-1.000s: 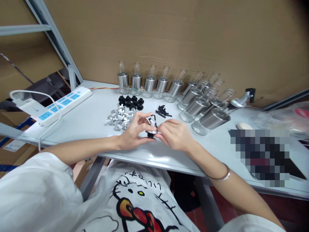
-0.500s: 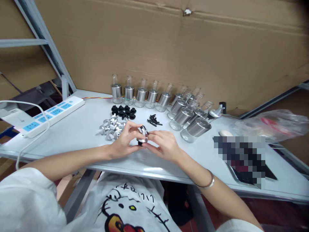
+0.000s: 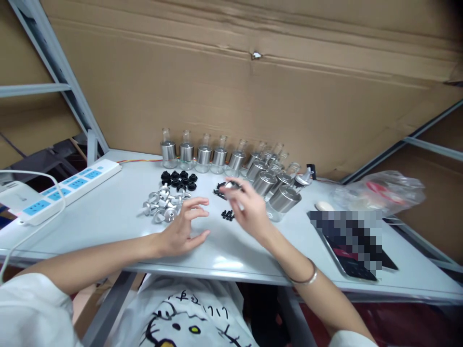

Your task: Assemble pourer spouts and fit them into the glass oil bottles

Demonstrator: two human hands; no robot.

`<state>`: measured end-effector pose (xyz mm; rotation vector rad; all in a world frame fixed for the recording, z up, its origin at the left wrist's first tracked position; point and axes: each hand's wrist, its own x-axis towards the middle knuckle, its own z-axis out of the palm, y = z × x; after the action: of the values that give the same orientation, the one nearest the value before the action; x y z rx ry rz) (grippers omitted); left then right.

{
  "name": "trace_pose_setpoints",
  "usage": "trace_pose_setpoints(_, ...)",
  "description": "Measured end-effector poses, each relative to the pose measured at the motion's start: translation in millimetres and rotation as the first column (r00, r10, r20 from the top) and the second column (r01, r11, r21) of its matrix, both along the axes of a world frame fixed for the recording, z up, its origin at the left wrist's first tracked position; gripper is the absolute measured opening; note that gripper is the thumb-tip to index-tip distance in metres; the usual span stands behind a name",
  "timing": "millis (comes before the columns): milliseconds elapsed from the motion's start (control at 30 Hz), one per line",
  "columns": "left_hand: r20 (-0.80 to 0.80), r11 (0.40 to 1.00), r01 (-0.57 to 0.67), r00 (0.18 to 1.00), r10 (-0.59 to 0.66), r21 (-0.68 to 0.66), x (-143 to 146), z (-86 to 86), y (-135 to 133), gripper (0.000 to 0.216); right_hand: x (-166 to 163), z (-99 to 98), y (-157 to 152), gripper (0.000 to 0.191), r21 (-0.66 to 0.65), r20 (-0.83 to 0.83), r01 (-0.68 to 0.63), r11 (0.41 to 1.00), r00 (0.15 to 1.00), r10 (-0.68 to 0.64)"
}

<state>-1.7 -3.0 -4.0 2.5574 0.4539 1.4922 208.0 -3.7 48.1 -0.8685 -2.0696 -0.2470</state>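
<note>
My left hand (image 3: 184, 231) hovers over the table with its fingers apart and nothing in it. Held in the fingers of my right hand (image 3: 251, 209) is a silver-and-black pourer top (image 3: 232, 185), blurred by motion and partly covered. Behind it lies a small heap of black stick-like pieces (image 3: 219, 189). Several tiny black pieces (image 3: 227, 215) sit just left of my right palm. Beyond my left fingers are a pile of silver metal spout parts (image 3: 159, 202) and a group of black stoppers (image 3: 179, 179).
Glass bottles with steel sleeves (image 3: 204, 155) stand in a row at the back, curving forward on the right; one carries a pourer top (image 3: 303, 179). A power strip (image 3: 72, 190) lies left. A tablet (image 3: 343, 250), a white mouse (image 3: 323, 206) and a plastic bag (image 3: 383, 193) are right.
My hands have moved apart. The left let go of the pourer top and opened; the right carried it up and away, uncovering the tiny black pieces. The camera view has shifted slightly.
</note>
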Motion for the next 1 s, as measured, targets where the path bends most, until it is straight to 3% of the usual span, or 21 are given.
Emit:
trace_pose_setpoints(67,-0.024,0.999,0.014,1.000,-0.015,-0.036,0.2,-0.1,-1.0,0.047,13.4,9.8,13.9,0.032,0.079,-0.127,0.256,0.964,0.961,-0.245)
trace_pose_setpoints(133,-0.043,0.998,0.013,0.999,-0.015,-0.060,0.0,0.3,-2.2,0.045,27.5,16.6,30.0,0.041,0.105,-0.183,0.451,0.886,0.885,-0.428)
trace_pose_setpoints(300,-0.102,0.996,0.003,0.995,-0.011,-0.085,-1.0,2.6,-4.2,0.042,53.8,18.4,62.0,0.051,0.085,-0.172,0.597,0.798,0.797,-0.579)
trace_pose_setpoints(467,-0.097,0.995,0.028,0.995,-0.037,-0.093,-0.8,1.9,-3.3,0.039,63.6,5.8,73.0,0.048,0.002,-0.185,0.640,0.768,0.755,-0.629)
trace_pose_setpoints(733,-0.108,0.995,0.038,0.993,-0.048,-0.093,-0.2,3.7,-2.9,0.038,59.5,1.0,66.5,0.034,-0.083,-0.203,0.598,0.797,0.773,-0.601)
trace_pose_setpoints(867,-0.122,0.993,0.059,0.990,-0.071,-0.103,-0.2,3.5,-2.6,0.038,52.2,0.2,60.0,0.033,-0.138,-0.200,0.591,0.794,0.769,-0.607)
trace_pose_setpoints(1000,-0.135,0.991,0.072,0.987,-0.087,-0.114,-0.3,3.3,-2.1,0.038,46.8,-5.2,56.7,0.035,-0.131,-0.232,0.534,0.835,0.803,-0.549)
